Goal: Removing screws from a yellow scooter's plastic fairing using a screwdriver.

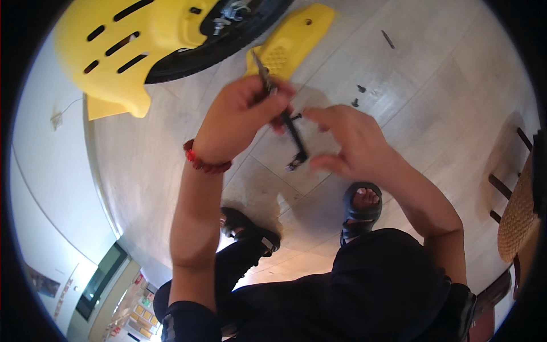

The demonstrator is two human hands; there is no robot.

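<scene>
My left hand [245, 114], with a red bead bracelet at its wrist, is closed around a long dark metal part. A thin pointed grey end sticks up past the fingers, and a black rod [294, 138] with a shiny lower end hangs below them. A small black bolt [296, 117] stands out sideways from the rod. Beside it is my right hand [356, 142], its index finger and thumb apart; the index fingertip is close to the bolt, and I cannot tell if they touch. The exact kind of the held part is unclear.
At the upper left stands a yellow slotted plastic cover [128, 48] over a black tyre [228, 54]. A loose yellow panel [302, 34] lies beside it. Two black screws [359, 96] and a thin dark bit [388, 39] lie on the floor. A woven-seat stool [515, 222] stands right.
</scene>
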